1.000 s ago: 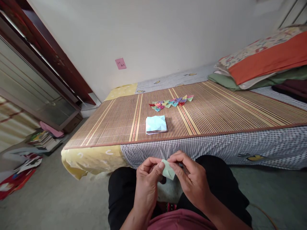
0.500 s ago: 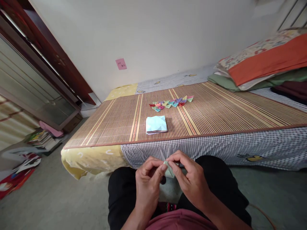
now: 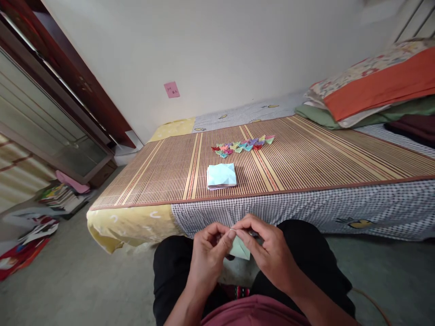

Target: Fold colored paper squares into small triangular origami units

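Between my knees, a piece of pale green folded paper (image 3: 240,249) hangs from my fingertips. My left hand (image 3: 211,253) pinches its upper edge between thumb and forefinger. Close beside it, my right hand (image 3: 267,248) pinches the same edge, so both sets of fingertips nearly meet. The fingers cover the top of the paper, and a crease runs down its visible part. Beyond my hands, a stack of light blue paper sheets (image 3: 221,175) lies near the mat's front edge. Behind the stack stand several small folded paper pieces (image 3: 243,146) in many colours.
A striped bamboo mat (image 3: 163,170) covers the bed in front of me. Folded bedding with an orange band (image 3: 380,88) lies at the right. A pink note (image 3: 171,89) is on the wall. On the floor at the left are piled books (image 3: 59,197).
The green paper has tilted so that more of its face shows below my fingers. Both hands have shifted slightly and still pinch it.
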The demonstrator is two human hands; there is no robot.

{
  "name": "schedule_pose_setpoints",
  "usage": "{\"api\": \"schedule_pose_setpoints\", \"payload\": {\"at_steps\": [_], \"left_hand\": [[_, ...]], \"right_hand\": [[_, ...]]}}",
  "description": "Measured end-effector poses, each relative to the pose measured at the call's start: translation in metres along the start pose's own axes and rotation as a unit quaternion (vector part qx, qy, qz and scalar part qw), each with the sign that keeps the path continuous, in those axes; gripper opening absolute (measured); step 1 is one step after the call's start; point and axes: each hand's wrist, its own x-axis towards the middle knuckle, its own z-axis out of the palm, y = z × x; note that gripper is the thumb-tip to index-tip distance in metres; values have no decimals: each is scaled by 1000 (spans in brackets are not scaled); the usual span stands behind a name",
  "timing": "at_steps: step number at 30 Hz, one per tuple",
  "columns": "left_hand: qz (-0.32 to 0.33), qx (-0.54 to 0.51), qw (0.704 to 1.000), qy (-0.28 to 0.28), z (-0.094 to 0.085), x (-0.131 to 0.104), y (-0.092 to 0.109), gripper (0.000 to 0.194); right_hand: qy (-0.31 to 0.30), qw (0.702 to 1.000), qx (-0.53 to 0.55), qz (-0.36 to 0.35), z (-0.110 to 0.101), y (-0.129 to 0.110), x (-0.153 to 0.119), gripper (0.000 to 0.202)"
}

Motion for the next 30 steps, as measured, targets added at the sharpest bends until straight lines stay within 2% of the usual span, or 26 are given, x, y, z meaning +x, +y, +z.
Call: {"api": "schedule_pose_setpoints", "payload": {"at_steps": [3, 6, 10, 17, 24, 27, 30], "left_hand": [[-15, -59, 998, 29, 0, 1, -4, 31], [-20, -131, 989, 69, 3, 1, -9, 29], [-27, -177, 980, 91, 9, 3, -8, 29], [-78, -233, 967, 71, 12, 7, -9, 35], [-12, -117, 991, 61, 6, 1, -10, 32], [-12, -146, 987, 70, 8, 1, -9, 31], [-39, -205, 976, 62, 11, 4, -9, 32]], "right_hand": [[-42, 986, 102, 122, -2, 3, 2, 22], [-89, 969, 165, 163, -1, 4, 1, 32], [-101, 966, 176, 161, 5, 3, -1, 26], [-69, 979, 117, 151, 9, 2, -3, 26], [-40, 987, 86, 126, -6, 0, 1, 38], [-12, 994, 45, 104, -7, -1, 0, 36], [23, 997, 0, 70, -6, 0, -2, 34]]}}
